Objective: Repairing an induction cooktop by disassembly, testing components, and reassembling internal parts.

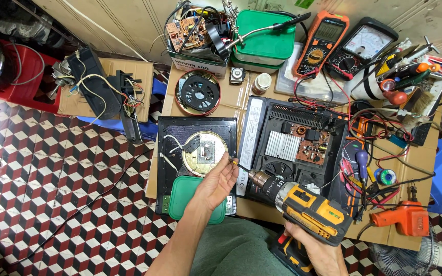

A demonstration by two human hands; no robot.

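Yellow drill (303, 204): clenched in right hand (317, 250), bit aimed toward 10 o'clock.
Left hand (220, 182): fingertips pinching small screw (233, 161) at drill tip.
Open cooker (295, 148): on table (241, 102), 12 o'clock of drill.
Green lid (185, 197): under left wrist.

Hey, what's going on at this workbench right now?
A person sits at a cluttered repair table. Their right hand grips a yellow and black cordless drill, its nose aimed left. The left hand pinches something small, apparently the bit or a screw, at the drill's tip. Behind it lies an opened black appliance with its circuit board and heat sink exposed; beside that, a black panel carries a round coil plate. Two multimeters sit at the back.
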